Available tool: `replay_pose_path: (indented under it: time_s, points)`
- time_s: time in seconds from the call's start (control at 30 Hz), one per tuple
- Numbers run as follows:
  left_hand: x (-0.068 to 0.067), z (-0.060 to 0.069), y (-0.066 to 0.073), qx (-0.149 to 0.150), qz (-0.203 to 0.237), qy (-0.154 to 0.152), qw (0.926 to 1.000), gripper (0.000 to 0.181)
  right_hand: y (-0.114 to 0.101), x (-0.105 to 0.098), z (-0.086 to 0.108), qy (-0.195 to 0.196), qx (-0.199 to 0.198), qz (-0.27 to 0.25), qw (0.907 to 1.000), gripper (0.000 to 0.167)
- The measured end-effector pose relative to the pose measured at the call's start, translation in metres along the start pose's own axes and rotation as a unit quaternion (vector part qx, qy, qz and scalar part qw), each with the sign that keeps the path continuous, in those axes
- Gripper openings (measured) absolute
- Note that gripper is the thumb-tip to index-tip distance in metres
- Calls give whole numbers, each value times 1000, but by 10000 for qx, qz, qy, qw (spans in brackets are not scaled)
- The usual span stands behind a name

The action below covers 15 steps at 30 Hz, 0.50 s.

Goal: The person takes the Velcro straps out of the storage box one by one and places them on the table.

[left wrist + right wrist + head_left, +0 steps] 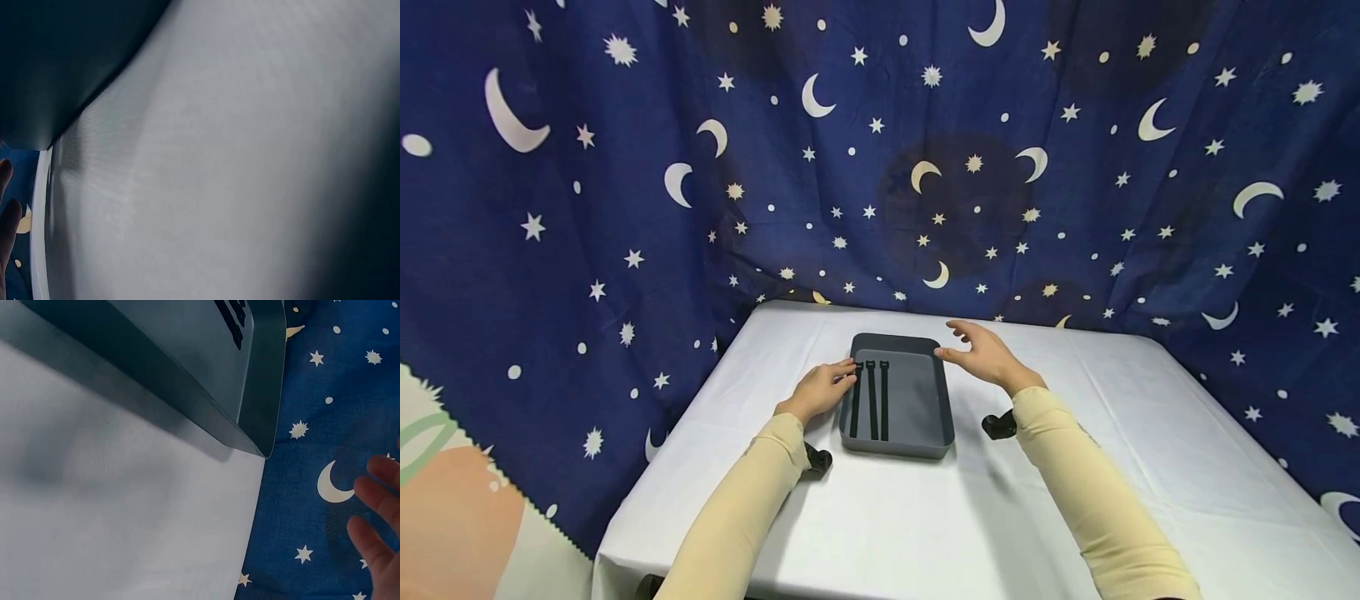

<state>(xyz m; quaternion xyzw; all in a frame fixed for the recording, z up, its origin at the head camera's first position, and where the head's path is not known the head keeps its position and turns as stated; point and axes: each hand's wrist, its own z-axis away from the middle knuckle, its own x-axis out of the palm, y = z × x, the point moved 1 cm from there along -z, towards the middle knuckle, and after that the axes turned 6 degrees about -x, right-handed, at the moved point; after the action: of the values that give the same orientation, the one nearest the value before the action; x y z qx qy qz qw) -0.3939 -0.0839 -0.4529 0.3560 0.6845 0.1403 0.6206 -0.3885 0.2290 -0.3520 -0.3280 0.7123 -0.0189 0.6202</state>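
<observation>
A dark grey rectangular tray (pixel 917 404) lies on the white table. Inside it, toward its left side, three black cable straps (pixel 883 400) with slotted heads run lengthwise, side by side. My left hand (pixel 818 390) is at the tray's left wall, fingers loosely bent over the rim near the leftmost strap; whether they touch it cannot be told. Beyond the tray's upper right corner my right hand (pixel 988 357) hovers with fingers spread, holding nothing. The right wrist view shows the tray's outer wall (pixel 156 381) and strap ends (pixel 232 325); the left wrist view shows mostly tablecloth.
White cloth (pixel 1060 500) covers the table around the tray. A dark blue curtain (pixel 850 167) with moons and stars hangs behind and along the sides. Black wrist camera mounts (pixel 1000 425) sit under both wrists.
</observation>
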Motion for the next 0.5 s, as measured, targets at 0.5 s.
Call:
replay_pose_path:
  time_s: [0.5]
  points:
    - [1,-2,-3,-87,85,-103,9999,42,-6,15,-3,94,-83,-138,9998,68]
